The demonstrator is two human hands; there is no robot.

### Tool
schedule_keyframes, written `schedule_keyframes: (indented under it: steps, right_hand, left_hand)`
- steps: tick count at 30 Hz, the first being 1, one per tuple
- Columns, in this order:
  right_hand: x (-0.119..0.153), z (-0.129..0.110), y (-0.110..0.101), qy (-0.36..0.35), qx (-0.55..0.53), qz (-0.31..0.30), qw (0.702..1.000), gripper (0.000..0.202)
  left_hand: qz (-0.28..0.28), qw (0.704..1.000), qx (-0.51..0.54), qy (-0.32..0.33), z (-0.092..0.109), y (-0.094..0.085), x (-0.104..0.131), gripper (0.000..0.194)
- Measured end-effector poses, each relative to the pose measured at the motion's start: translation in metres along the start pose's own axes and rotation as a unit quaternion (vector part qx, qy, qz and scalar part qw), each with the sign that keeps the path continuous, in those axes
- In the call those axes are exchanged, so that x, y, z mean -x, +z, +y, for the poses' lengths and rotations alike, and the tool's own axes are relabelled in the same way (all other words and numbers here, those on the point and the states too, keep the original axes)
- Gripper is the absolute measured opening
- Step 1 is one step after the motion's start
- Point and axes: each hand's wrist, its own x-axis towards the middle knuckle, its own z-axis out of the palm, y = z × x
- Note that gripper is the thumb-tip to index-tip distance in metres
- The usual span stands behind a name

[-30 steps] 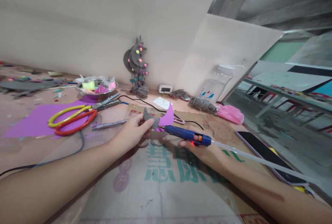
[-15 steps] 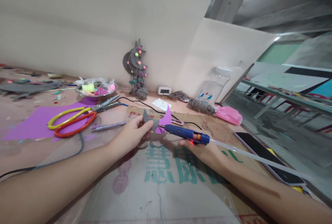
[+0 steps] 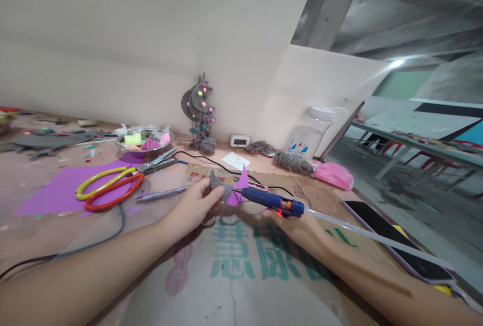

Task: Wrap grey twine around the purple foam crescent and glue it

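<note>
Between the thumb and fingers of my left hand [image 3: 204, 197] is a small crescent piece, its left part wrapped in grey yarn [image 3: 220, 184] and its right part bare purple [image 3: 241, 182]. Loose yarn hangs beneath it. My right hand [image 3: 281, 219] holds a blue glue gun [image 3: 269, 201] from below, with a red light glowing on it. The metal nozzle is at the edge of the grey wrapping, by the purple part. A long clear glue stick [image 3: 362, 233] sticks out of the back of the gun.
Scissors [image 3: 113, 185] lie on a purple sheet [image 3: 49, 190] at left, near a bowl [image 3: 145, 152]. A decorated grey moon ornament [image 3: 199, 104], small clock [image 3: 240, 141], yarn [image 3: 292, 162], bottle [image 3: 311, 132] and pink bag [image 3: 334, 175] stand behind. A phone [image 3: 396, 240] lies right.
The view has tilted up a little, so the table items appear lower. Both hands keep their hold, and the nozzle remains at the wrapped piece.
</note>
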Motion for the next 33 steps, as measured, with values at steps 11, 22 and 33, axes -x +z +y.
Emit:
schedule_keyframes:
  steps: [11,22,33]
  right_hand:
    - [0.0001,0.0083,-0.0011,0.010,-0.010,-0.015,1.000,0.024]
    - [0.0009,0.0082,-0.0015,0.012,-0.016,-0.016,1.000,0.018]
    - [0.0061,0.0058,-0.0089,-0.058,0.002,0.009,0.998,0.027]
  left_hand:
    - [-0.031,0.999,0.022,-0.014,-0.0041,-0.0010,-0.0008,0.027]
    - [-0.043,0.999,0.027,-0.020,0.0003,0.0011,0.0014,0.028]
    - [-0.015,0.997,0.069,-0.034,-0.0059,-0.0037,-0.0037,0.025]
